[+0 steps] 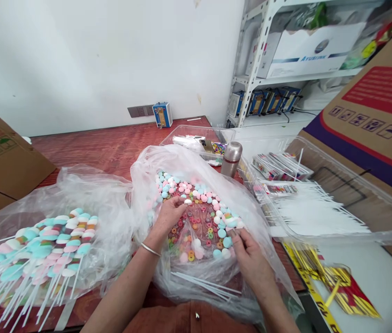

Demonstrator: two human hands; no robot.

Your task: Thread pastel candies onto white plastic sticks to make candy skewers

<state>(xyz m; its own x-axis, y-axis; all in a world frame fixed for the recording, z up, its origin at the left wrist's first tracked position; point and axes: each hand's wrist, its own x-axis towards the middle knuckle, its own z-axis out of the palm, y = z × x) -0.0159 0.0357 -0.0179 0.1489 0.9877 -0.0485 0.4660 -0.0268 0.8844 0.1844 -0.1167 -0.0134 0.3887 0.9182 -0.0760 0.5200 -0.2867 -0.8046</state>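
Observation:
A big clear plastic bag [182,162] lies open in front of me, full of pastel marshmallow pieces [196,189] and small coloured ring candies [202,226]. My left hand [170,212] reaches into the bag, fingers curled and pinching a white piece at the edge of the pile. My right hand [251,259] rests on the bag's near right side, fingers closed on a thin white stick with candies threaded on it [228,224]. Loose white sticks [202,282] lie under the bag's front.
Finished candy skewers [43,249] lie on plastic at the left. A clear tray with white sticks [314,212] and a steel flask [231,158] stand to the right. Cardboard boxes flank both sides [372,120]. Yellow packets [341,286] lie at bottom right. A shelf [268,60] stands behind.

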